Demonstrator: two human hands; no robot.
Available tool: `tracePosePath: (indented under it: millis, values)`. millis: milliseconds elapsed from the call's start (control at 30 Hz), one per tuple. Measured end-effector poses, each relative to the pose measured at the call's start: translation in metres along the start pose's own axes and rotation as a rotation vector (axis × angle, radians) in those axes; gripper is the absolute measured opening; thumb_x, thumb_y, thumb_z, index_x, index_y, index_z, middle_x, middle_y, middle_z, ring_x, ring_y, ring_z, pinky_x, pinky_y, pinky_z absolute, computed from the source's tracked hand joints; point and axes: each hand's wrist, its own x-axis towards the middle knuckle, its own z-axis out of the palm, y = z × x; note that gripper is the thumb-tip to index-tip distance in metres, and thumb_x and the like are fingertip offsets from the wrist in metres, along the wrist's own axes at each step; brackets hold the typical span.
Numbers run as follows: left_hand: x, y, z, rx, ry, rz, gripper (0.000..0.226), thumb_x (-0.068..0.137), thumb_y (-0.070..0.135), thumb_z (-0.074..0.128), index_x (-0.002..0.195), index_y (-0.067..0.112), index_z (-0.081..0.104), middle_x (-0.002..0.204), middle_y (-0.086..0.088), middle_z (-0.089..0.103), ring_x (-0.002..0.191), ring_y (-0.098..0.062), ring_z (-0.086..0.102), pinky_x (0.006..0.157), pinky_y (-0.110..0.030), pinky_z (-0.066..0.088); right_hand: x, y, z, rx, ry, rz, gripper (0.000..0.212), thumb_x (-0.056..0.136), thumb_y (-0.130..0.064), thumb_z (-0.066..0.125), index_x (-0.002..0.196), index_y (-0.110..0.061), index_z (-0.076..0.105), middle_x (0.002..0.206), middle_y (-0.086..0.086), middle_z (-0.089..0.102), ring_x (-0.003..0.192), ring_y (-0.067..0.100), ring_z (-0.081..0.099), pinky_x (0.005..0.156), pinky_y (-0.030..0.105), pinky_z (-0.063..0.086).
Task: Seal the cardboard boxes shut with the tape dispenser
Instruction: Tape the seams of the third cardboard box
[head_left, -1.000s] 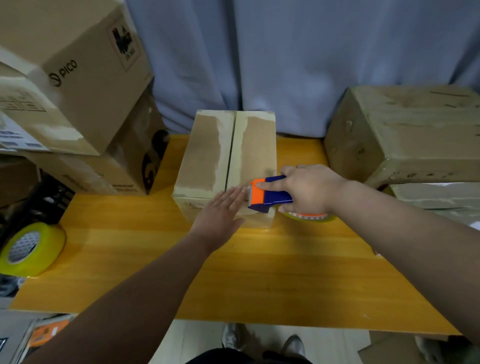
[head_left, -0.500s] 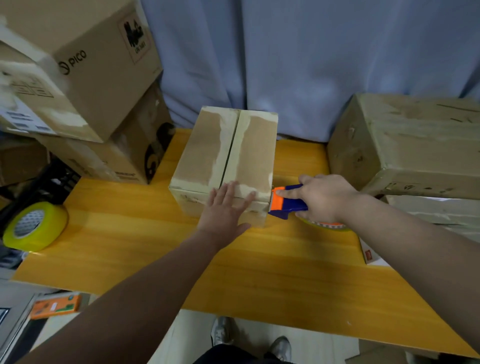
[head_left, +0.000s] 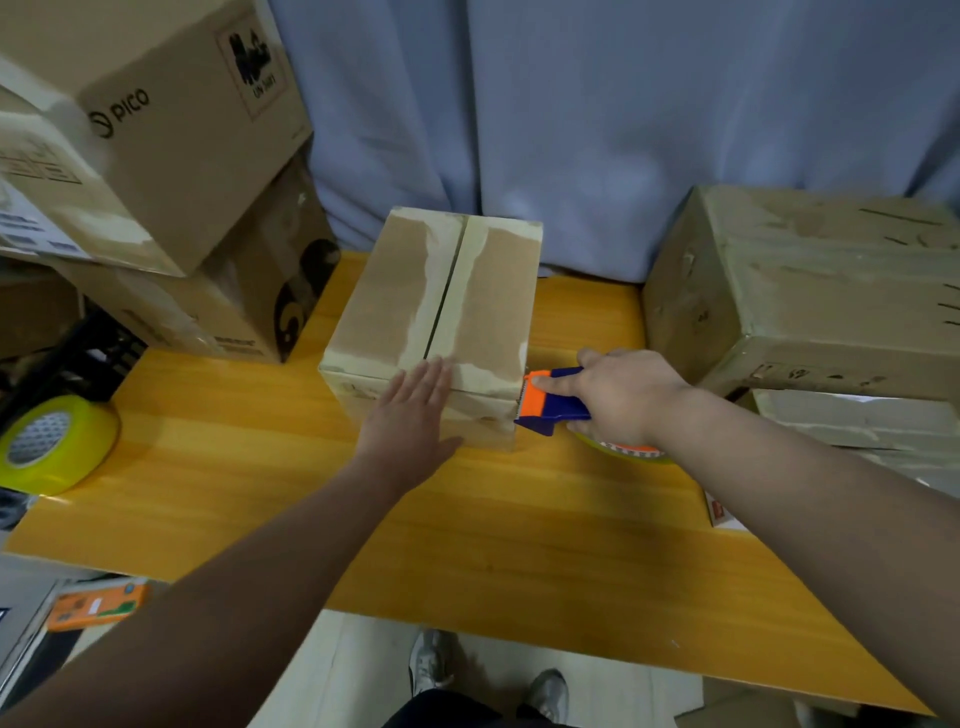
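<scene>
two hands, one cardboard box (head_left: 441, 306), one tape dispenser (head_left: 550, 408)
left hand (head_left: 410, 415) flat, fingers straight, on the box's near edge; right hand (head_left: 621, 397) grips the dispenser at its near right corner, mid-surface (head_left: 519, 530). two stacked boxes (head_left: 171, 130) far left, one yellow tape roll (head_left: 52, 441) left.

Brown cardboard box (head_left: 395, 306), flaps closed, centre seam flanked by pale torn strips, flat on bench (head_left: 208, 467); orange-blue tape dispenser (head_left: 545, 405) nose against its near right corner

A person with forearms uncovered, a bare left hand (head_left: 410, 415) and a bare right hand (head_left: 618, 400), wearing grey sneakers (head_left: 431, 662) and dark clothing (head_left: 441, 716).
</scene>
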Motion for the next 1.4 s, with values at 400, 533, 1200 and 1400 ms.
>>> tracePosePath:
  millis: [400,533,1200,1400]
  values:
    - [0.026,0.046,0.004,-0.085,0.07,0.105,0.065,0.102,0.033,0.04,0.153,0.021,0.003,0.161,-0.002,0.005,0.148,-0.018,0.006,0.118,-0.03,0.008,-0.015,0.0,-0.005,-0.009,-0.001,0.0,0.072,0.09,-0.062,0.046,0.15,-0.046,0.009,0.125,0.006,0.043,0.106,0.03,0.05,0.071,0.036,0.044]
    - [0.028,0.047,0.003,-0.117,0.096,0.083,0.061,0.101,0.035,0.042,0.153,0.021,0.014,0.16,-0.001,0.014,0.147,-0.016,0.014,0.117,-0.029,0.012,-0.04,0.022,0.002,-0.001,0.047,0.01,0.075,0.089,-0.064,0.046,0.148,-0.049,0.003,0.126,0.005,0.043,0.106,0.028,0.051,0.073,0.034,0.044]
    - [0.029,0.055,0.01,-0.096,0.149,0.011,0.055,0.101,0.036,0.042,0.15,0.02,0.026,0.156,-0.002,0.027,0.144,-0.019,0.025,0.115,-0.033,0.021,-0.033,0.025,0.033,-0.101,-0.111,0.041,0.055,0.098,-0.035,0.042,0.148,-0.042,0.021,0.124,0.006,0.046,0.099,0.028,0.053,0.067,0.034,0.042]
    - [0.029,0.055,0.012,-0.122,0.18,0.0,0.05,0.103,0.035,0.035,0.15,0.022,0.026,0.156,0.0,0.027,0.144,-0.016,0.024,0.115,-0.031,0.02,-0.005,0.017,0.034,0.105,-0.24,0.117,0.054,0.094,-0.033,0.048,0.144,-0.041,0.033,0.12,-0.007,0.056,0.099,0.02,0.053,0.061,0.027,0.039]
